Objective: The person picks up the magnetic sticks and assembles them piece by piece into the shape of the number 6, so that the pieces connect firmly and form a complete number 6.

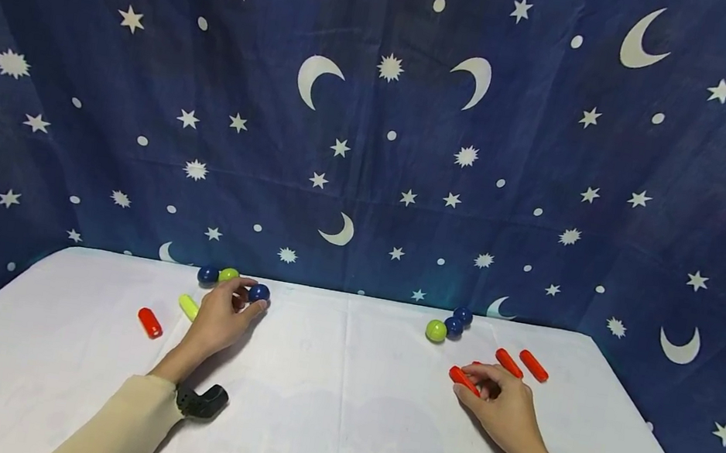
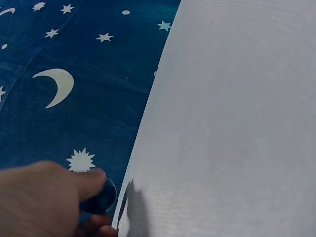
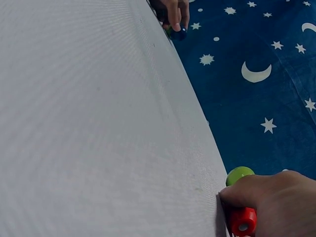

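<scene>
My left hand [image 1: 220, 324] pinches a dark blue ball [image 1: 259, 293] between thumb and fingers near the table's far edge; the left wrist view shows the same ball [image 2: 101, 197] partly hidden by the thumb. Behind this hand are another blue ball [image 1: 208, 276] and a green ball [image 1: 229, 275]. A yellow-green stick-shaped piece [image 1: 187, 306] lies beside it, partly covered. My right hand [image 1: 507, 412] pinches a short red stick-shaped piece [image 1: 464, 380], whose end [image 3: 243, 224] shows in the right wrist view. A bit of red peeks out behind these fingers.
One red piece [image 1: 150, 323] lies at the left. Beyond the right hand, a green ball [image 1: 436, 331] touches a blue ball [image 1: 453, 327], with a second blue ball [image 1: 463, 317] behind. Two red pieces [image 1: 509, 362] [image 1: 534, 366] lie right of them. A starry cloth [image 1: 375, 142] hangs behind the white table [image 1: 333, 426].
</scene>
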`<act>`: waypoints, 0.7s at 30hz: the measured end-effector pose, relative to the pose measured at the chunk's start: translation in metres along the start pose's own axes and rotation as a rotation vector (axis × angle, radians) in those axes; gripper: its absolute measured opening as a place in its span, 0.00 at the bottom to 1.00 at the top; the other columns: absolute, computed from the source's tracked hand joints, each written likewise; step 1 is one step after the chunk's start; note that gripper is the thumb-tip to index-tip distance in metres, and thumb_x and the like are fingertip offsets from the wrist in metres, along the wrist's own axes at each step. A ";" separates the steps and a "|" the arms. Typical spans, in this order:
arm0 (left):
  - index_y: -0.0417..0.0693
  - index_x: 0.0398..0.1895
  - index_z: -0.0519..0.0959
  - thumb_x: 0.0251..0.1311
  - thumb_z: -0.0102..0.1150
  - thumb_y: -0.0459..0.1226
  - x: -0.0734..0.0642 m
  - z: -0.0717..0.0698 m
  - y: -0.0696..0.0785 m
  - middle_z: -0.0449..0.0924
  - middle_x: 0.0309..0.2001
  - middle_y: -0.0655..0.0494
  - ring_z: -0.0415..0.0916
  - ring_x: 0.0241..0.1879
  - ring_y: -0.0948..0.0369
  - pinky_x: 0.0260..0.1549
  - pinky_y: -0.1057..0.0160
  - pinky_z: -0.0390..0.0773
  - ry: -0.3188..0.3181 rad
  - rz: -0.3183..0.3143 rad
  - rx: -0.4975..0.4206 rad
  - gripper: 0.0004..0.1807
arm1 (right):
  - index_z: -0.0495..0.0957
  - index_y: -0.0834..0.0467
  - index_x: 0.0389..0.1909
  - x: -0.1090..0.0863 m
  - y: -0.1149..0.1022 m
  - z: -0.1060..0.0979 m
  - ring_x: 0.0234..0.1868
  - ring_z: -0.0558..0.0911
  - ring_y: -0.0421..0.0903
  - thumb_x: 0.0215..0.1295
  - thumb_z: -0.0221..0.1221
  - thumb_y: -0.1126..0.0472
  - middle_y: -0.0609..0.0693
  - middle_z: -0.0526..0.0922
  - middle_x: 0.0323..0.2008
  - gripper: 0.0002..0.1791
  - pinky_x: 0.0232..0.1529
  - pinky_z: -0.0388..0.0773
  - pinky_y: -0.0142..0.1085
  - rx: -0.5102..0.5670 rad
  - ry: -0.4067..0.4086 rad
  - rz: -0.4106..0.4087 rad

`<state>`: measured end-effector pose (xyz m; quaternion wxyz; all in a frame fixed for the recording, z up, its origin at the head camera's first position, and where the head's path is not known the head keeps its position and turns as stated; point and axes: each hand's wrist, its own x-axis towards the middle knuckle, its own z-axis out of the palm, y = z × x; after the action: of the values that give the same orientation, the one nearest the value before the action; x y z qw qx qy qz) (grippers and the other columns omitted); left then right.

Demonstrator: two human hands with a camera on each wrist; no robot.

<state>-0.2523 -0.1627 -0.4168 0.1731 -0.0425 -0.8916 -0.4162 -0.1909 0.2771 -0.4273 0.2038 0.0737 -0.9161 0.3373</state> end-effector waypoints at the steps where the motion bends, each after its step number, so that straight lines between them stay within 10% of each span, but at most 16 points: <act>1: 0.32 0.58 0.76 0.64 0.66 0.34 0.001 0.000 0.002 0.78 0.40 0.42 0.75 0.37 0.52 0.37 0.57 0.73 -0.002 0.001 -0.012 0.22 | 0.87 0.57 0.39 0.000 0.000 0.000 0.25 0.71 0.37 0.50 0.77 0.66 0.42 0.77 0.23 0.14 0.26 0.67 0.31 0.001 0.000 0.000; 21: 0.32 0.53 0.81 0.61 0.69 0.33 0.034 0.066 0.051 0.80 0.37 0.45 0.76 0.35 0.54 0.37 0.60 0.74 -0.070 -0.021 -0.200 0.19 | 0.87 0.56 0.38 0.000 0.003 0.001 0.25 0.71 0.37 0.50 0.77 0.66 0.42 0.79 0.25 0.14 0.26 0.68 0.30 0.011 0.002 -0.018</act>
<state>-0.2913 -0.0822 -0.4074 0.1324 -0.0649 -0.8517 -0.5029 -0.1922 0.2781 -0.4297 0.2072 0.0825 -0.9133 0.3407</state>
